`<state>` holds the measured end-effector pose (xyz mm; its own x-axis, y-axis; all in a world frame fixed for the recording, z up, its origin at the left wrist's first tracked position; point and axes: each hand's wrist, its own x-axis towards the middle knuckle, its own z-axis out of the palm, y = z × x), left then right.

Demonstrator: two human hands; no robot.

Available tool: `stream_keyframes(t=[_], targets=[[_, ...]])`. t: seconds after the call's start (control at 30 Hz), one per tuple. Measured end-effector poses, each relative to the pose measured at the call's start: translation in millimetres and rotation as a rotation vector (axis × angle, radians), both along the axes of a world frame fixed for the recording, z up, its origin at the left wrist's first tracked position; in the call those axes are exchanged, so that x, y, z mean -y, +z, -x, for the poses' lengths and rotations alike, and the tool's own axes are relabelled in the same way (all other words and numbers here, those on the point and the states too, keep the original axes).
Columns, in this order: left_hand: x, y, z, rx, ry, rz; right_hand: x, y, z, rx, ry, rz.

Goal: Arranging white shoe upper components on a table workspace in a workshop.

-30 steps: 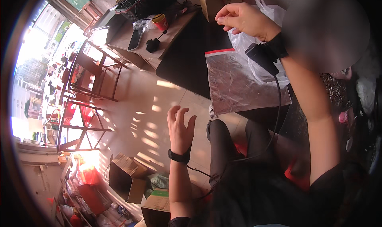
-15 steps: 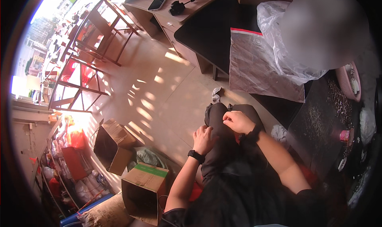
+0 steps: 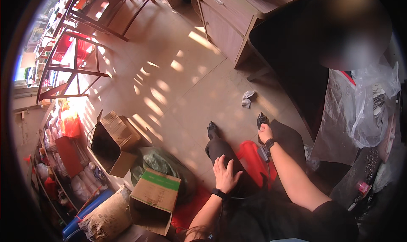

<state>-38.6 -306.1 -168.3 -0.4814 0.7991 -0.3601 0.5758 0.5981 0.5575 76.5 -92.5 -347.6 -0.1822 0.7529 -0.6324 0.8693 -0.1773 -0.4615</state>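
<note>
My left hand (image 3: 226, 174) lies on my left thigh, on dark trousers (image 3: 224, 151), with its fingers spread and nothing in them. My right hand (image 3: 266, 134) is closed beside my right knee, its fingers curled downward; whatever they may hold is hidden. Dark bands circle both wrists. A small grey box (image 3: 263, 153) with a thin cable hangs beside the right wrist. Between my legs shows a red surface (image 3: 248, 157), partly covered by the thighs. My dark pointed shoes (image 3: 262, 119) rest on the floor, and a crumpled whitish scrap (image 3: 247, 99) lies ahead of them.
Open cardboard boxes (image 3: 154, 195) and a green plastic bag (image 3: 159, 161) stand at my left, near a rack of bagged goods (image 3: 70, 157). A black tabletop (image 3: 292, 51) with clear plastic bags (image 3: 369, 110) is at my right. Folding wooden frames (image 3: 78, 70) stand far left.
The view has swung right and downward. My legs have parted, revealing the red surface between them. My hands have moved apart, the right one now by the right knee.
</note>
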Motion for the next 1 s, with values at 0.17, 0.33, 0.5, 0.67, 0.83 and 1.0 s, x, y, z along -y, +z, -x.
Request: stream_keyframes(t=[0.17,0.33,0.5,0.67,0.83,1.0], targets=[[11.4,19.1,38.8,0.066,0.103,0.051,-11.3,-29.9,52.2,0.132,0.078,-0.021],[15.4,33.0,94.1,-0.103,0.180,0.087,-50.7,-96.3,80.1,0.133,0.078,0.041],[21.4,34.3,173.7,-0.407,0.523,0.055,-81.4,-182.3,90.8,0.133,0.000,0.124],[3.8,25.9,219.3,-0.767,0.579,-0.077,-103.6,-253.3,95.3,-0.035,-0.093,0.252],[3.0,4.1,216.4,-0.782,0.633,-0.136,-111.1,-308.3,94.3,0.064,-0.167,0.227],[50.5,-0.1,213.5,-0.725,0.697,-0.054,-110.5,-305.0,102.3,-0.153,-0.312,0.241]])
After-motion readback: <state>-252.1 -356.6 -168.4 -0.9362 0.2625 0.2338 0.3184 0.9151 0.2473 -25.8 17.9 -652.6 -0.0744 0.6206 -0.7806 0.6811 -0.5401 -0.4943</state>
